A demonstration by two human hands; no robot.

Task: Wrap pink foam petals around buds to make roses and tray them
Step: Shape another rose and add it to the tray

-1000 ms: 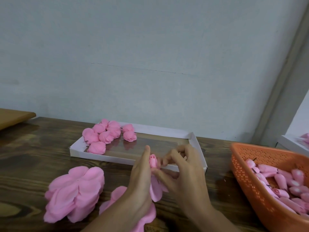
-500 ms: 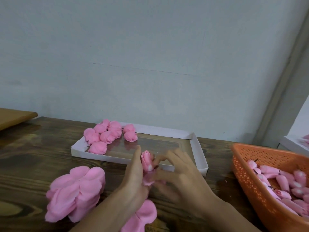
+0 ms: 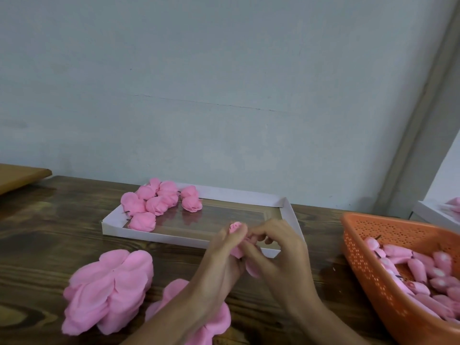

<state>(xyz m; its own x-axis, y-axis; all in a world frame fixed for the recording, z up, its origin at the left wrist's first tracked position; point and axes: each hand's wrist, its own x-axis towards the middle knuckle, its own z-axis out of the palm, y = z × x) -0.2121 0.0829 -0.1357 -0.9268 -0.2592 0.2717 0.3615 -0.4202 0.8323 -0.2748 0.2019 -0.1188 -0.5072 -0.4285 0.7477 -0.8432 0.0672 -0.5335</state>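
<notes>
Bud [image 3: 235, 226] of pink foam stands upright between the two hands, its rolled tip showing just above the fingertips. The left hand [image 3: 224, 255] grips it from the left, fingers and thumb curled round its lower part. The right hand [image 3: 281, 255] meets it from the right, fingers bent, pinching a pink foam petal [image 3: 251, 266] against the bud's side; the petal's loose lower edge hangs below the right thumb. Both hands are raised a little over the dark wooden counter [image 3: 49, 232]. Just beyond them lies a shallow white tray [image 3: 288, 210], its near rim partly hidden behind the fingers. Finished roses [image 3: 159, 204] sit bunched in the tray's far left corner, beyond and to the left of the left hand. Left of the left forearm, a thick stack of petals [image 3: 112, 287] rests on the counter. More flat petals [image 3: 216, 319] lie under that forearm, partly covered by it. Well to the right of the right hand stands an orange perforated basket [image 3: 373, 270] holding many loose buds [image 3: 423, 267], some with short dark stems. Beyond the basket, at the right edge, the corner of a second white tray [image 3: 433, 215] shows with something pink in it, too cut off to identify. Far to the left of the hands, the edge of a lighter wooden board [image 3: 20, 174] juts in.
</notes>
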